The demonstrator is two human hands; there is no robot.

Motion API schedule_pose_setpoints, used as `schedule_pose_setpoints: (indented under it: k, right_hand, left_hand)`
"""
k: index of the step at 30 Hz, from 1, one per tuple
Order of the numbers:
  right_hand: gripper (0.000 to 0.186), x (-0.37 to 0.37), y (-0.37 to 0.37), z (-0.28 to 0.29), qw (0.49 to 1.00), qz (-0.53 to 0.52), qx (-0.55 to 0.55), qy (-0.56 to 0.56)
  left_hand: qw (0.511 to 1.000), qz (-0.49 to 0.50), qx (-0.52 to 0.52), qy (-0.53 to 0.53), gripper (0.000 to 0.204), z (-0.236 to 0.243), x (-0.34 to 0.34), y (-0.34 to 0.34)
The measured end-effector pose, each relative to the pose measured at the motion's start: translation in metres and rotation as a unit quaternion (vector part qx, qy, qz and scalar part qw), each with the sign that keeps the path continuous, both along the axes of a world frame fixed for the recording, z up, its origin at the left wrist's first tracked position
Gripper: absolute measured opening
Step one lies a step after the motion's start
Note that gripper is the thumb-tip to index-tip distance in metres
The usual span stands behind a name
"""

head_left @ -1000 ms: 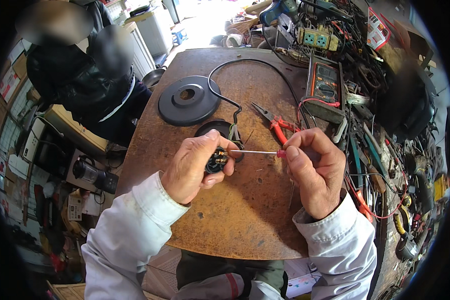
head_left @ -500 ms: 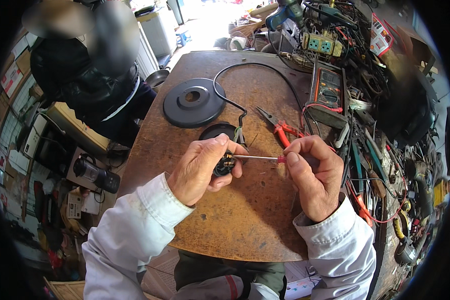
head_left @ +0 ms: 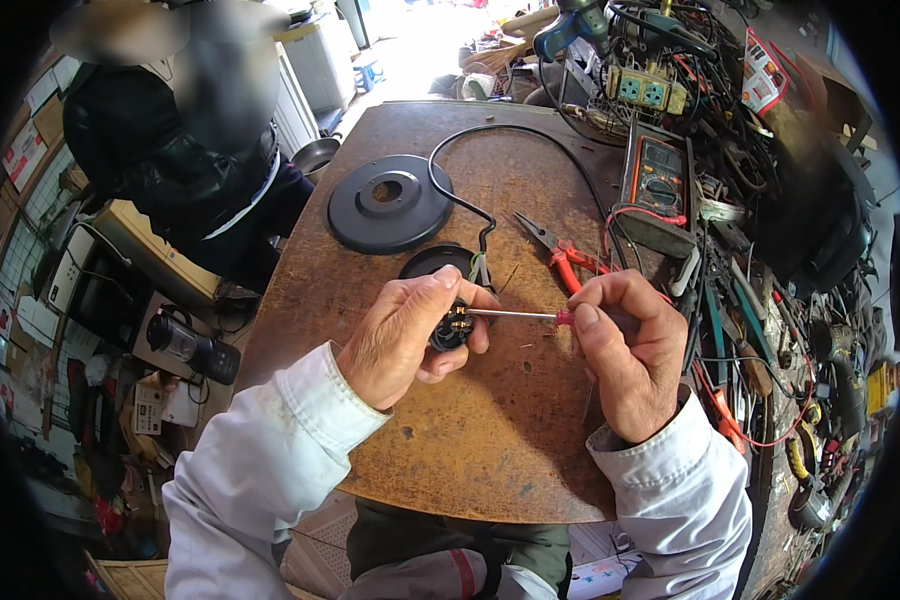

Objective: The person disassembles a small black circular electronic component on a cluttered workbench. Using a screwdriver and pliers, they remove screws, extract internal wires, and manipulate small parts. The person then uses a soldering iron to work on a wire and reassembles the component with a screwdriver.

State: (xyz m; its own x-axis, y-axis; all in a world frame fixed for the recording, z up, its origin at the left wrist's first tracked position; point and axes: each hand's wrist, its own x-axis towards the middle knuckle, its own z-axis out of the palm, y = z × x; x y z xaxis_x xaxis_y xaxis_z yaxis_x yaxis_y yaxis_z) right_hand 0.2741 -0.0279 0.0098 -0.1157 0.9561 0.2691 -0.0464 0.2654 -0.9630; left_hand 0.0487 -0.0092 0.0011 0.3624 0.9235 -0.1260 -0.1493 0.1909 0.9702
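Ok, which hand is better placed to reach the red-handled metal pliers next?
Probably the right hand: it's nearer the pliers, though holding a thin red-handled screwdriver. The left hand is farther, gripping a round black part with brass-coloured contacts.

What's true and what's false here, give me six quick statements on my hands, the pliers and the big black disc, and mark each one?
1. The left hand holds a small round black part. True.
2. The right hand holds a red-handled screwdriver. True.
3. The screwdriver points away from the black part. False; it points toward it.
4. A large black disc and red-handled pliers lie on the wooden table. True.
5. The pliers lie left of the disc. False; they lie right of it.
6. The disc has no hole. False; one shows in its middle.
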Motion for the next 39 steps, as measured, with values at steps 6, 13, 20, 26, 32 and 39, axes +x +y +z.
schedule_pose_setpoints:
  k: [6, 13, 20, 26, 32, 39]
  right_hand:
    - [0.006, 0.0, 0.001, -0.003, 1.0, 0.001, 0.007, 0.015]
    - [0.007, 0.001, -0.002, 0.002, 0.995, 0.006, 0.076, -0.068]
    - [0.01, -0.006, -0.002, -0.001, 0.999, -0.019, -0.021, -0.02]
    - [0.02, -0.006, -0.005, -0.006, 0.997, -0.047, 0.022, -0.06]
    - [0.028, -0.014, -0.007, -0.009, 0.997, -0.061, -0.046, 0.035]
    - [0.025, -0.017, -0.013, -0.013, 0.997, -0.062, -0.007, 0.036]
  left_hand:
    - [1.0, -0.014, -0.011, -0.018, 0.057, 0.001, -0.001, 0.001]
    - [1.0, 0.0, -0.004, -0.003, 0.055, 0.0, 0.0, 0.0]
    - [0.997, 0.012, 0.06, 0.048, 0.055, -0.002, 0.002, -0.002]
    - [0.99, 0.012, 0.113, 0.084, 0.051, -0.009, 0.002, -0.003]
    - [0.957, 0.057, 0.241, 0.148, 0.05, -0.016, 0.005, -0.011]
    - [0.959, 0.048, 0.236, 0.15, 0.048, -0.011, 0.002, -0.013]
